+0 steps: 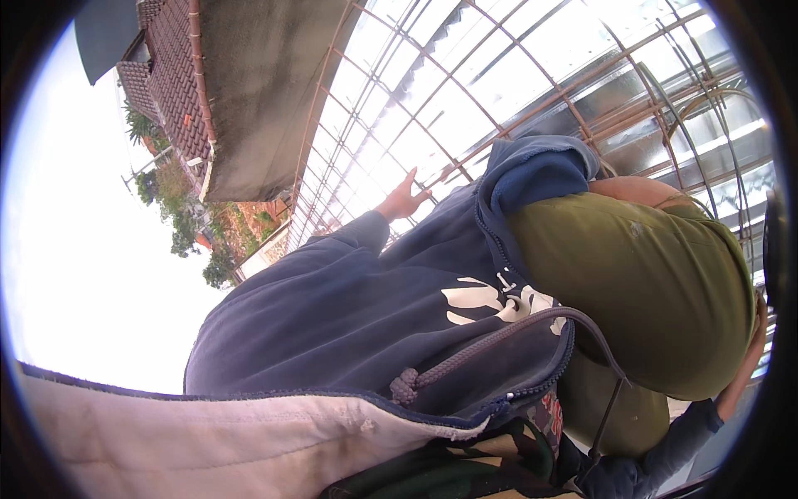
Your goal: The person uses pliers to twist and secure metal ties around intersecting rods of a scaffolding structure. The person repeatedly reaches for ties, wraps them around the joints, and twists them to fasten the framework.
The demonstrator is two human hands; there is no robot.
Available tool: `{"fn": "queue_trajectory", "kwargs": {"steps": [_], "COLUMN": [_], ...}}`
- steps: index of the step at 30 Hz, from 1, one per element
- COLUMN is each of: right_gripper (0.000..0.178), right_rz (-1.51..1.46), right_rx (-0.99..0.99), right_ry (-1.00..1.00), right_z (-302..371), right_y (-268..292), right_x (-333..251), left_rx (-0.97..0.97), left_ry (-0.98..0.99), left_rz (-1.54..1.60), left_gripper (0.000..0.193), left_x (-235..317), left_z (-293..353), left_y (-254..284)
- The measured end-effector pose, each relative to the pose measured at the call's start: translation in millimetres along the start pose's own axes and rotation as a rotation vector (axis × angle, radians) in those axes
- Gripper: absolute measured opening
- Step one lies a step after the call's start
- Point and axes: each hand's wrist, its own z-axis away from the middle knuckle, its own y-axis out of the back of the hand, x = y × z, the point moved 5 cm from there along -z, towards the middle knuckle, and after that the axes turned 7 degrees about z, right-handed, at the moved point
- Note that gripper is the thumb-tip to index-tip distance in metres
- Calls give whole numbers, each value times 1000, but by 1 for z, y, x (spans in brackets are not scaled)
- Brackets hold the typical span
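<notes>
My left hand (403, 200) reaches out beyond its dark blue sleeve, thumb and a finger stretched apart. Near its fingertips runs a grid of rusty steel rebar (455, 83); whether they touch the bars I cannot tell. Nothing shows in that hand. My right hand (760, 320) is at the right rim, beside my bent knee in olive trousers (632, 283); its fingers are mostly hidden by the knee and the dark rim. My dark blue hooded jacket (332, 333) with a knotted grey drawstring (490, 337) fills the middle of the view.
Shiny metal sheeting (515, 66) lies under the bars. Loose bent rods (690, 125) stand at the upper right. A grey wall (258, 91) and a tiled roof (174, 91) rise at the upper left, with trees (187, 220) below. A pale cloth lining (208, 441) crosses the bottom.
</notes>
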Motion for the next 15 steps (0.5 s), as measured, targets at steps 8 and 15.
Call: {"fn": "queue_trajectory", "kwargs": {"steps": [8, 15], "right_gripper": [39, 41], "right_rz": [-128, -358], "right_rx": [-49, 287], "right_ry": [-89, -481], "right_z": [31, 210], "right_y": [-27, -62], "right_x": [-22, -6], "left_rx": [613, 327], "left_ry": [-442, -1084], "left_rz": [-278, -164], "left_gripper": [28, 26], "left_x": [60, 418], "left_z": [-7, -15], "left_y": [77, 60]}}
